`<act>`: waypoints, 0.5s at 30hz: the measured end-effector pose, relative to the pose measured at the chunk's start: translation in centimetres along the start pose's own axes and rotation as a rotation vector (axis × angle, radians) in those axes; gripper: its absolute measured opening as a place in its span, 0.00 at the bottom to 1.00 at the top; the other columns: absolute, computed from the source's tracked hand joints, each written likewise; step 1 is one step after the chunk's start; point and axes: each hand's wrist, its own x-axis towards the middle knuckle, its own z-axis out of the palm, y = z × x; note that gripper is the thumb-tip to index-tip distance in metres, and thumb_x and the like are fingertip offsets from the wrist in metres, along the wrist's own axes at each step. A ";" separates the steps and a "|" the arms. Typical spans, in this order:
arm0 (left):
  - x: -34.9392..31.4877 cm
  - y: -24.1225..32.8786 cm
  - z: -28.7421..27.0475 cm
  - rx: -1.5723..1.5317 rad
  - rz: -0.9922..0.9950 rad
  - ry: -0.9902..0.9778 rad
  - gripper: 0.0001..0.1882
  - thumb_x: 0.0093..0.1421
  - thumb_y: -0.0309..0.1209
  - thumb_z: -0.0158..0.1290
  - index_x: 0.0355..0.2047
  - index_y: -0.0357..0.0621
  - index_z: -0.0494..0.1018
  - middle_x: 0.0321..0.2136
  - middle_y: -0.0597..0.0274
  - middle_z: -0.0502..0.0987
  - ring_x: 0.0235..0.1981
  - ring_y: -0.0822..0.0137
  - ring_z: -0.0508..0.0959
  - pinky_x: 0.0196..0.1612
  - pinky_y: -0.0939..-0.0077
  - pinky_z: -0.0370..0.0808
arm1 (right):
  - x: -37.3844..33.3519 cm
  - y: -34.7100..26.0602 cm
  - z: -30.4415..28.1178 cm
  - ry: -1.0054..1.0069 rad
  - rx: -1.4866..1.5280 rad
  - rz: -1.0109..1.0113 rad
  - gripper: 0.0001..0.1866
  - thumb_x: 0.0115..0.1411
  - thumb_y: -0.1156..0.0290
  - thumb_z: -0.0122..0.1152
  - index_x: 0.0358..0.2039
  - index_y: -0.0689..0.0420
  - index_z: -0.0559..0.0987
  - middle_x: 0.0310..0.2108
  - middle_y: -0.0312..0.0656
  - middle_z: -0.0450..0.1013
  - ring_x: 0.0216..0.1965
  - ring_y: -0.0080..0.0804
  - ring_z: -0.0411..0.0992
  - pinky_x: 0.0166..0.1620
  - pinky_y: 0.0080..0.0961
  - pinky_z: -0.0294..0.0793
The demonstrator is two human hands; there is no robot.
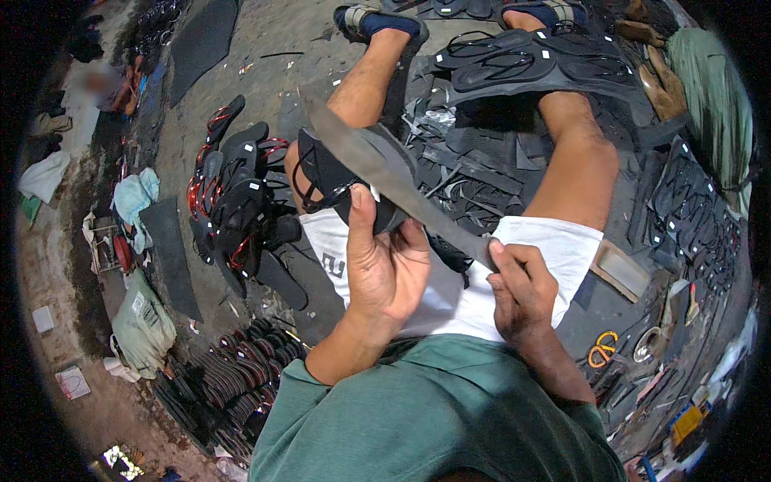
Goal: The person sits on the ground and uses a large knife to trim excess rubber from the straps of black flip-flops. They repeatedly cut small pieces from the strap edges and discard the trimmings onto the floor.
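Note:
My left hand (384,269) is closed around a black flip-flop (328,165), its thumb up along the near end and its fingers mostly hidden behind it. A thin black strap loops out on the flip-flop's left side. My right hand (522,293) grips the near end of a long grey knife (385,173), whose handle the fingers mostly cover. The blade slants up and left across the flip-flop, in front of it from this view. Whether the edge touches the rubber I cannot tell. Both hands are above my lap, between my bent legs.
Finished-looking black flip-flops (502,72) lie in rows ahead, with black rubber scraps (482,173) below them. More sandals are heaped left (241,193). Stacked soles (249,361) lie near left. At right are a whetstone-like block (622,271) and orange-handled scissors (602,349). Another person (108,84) sits far left.

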 end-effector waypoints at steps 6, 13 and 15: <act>0.2 -1.0 -0.8 -0.076 -0.108 -0.038 0.16 0.67 0.40 0.57 0.48 0.43 0.77 0.42 0.55 0.83 0.42 0.62 0.84 0.45 0.75 0.86 | -0.7 0.9 -0.8 0.015 -0.067 0.009 0.31 0.48 0.73 0.74 0.56 0.47 0.79 0.33 0.44 0.76 0.30 0.41 0.76 0.32 0.33 0.76; -1.6 -2.0 -2.9 0.160 -0.045 0.035 0.18 0.69 0.39 0.54 0.54 0.42 0.73 0.46 0.59 0.82 0.46 0.65 0.83 0.45 0.75 0.85 | 2.6 -1.8 -2.4 -0.197 0.002 0.214 0.24 0.58 0.74 0.67 0.57 0.51 0.79 0.30 0.45 0.74 0.27 0.40 0.75 0.31 0.33 0.75; -2.1 -2.3 -3.3 0.229 -0.057 0.035 0.19 0.69 0.38 0.54 0.55 0.42 0.72 0.47 0.60 0.81 0.47 0.66 0.82 0.48 0.74 0.84 | 3.3 -1.4 -2.5 -0.271 0.100 0.201 0.23 0.60 0.75 0.66 0.57 0.53 0.79 0.29 0.46 0.74 0.27 0.40 0.75 0.31 0.32 0.75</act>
